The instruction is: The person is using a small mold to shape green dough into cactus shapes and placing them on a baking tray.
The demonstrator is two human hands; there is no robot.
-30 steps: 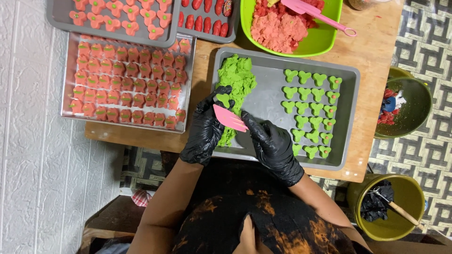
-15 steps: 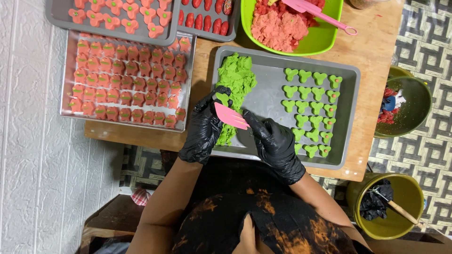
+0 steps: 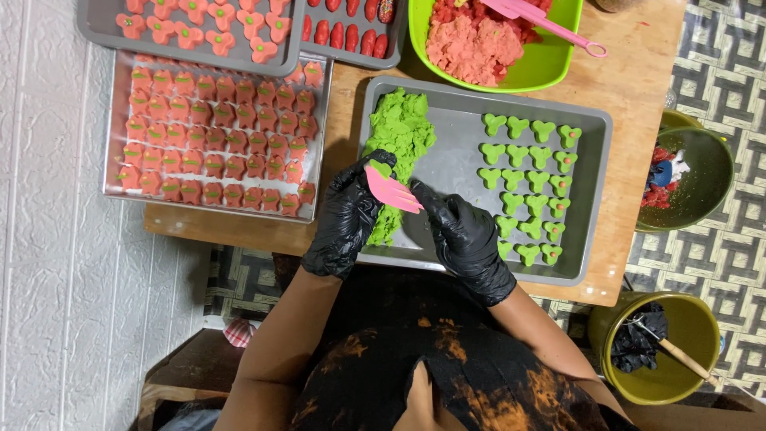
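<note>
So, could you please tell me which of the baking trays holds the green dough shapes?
The grey tray nearest the person, under both gloved hands; the others hold red-pink pieces.

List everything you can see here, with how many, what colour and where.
grey tray: one, centre of the wooden table
green dough: one heap, tray's left side
green shaped pieces: about twenty, tray's right side
trays of red shaped pieces: two, left
tray of red ovals: one, top
green bowl: one, holding red dough and a pink spatula
olive buckets: two, on the floor at right
pink scraper: one, between the hands
left hand: black glove
right hand: black glove
</note>
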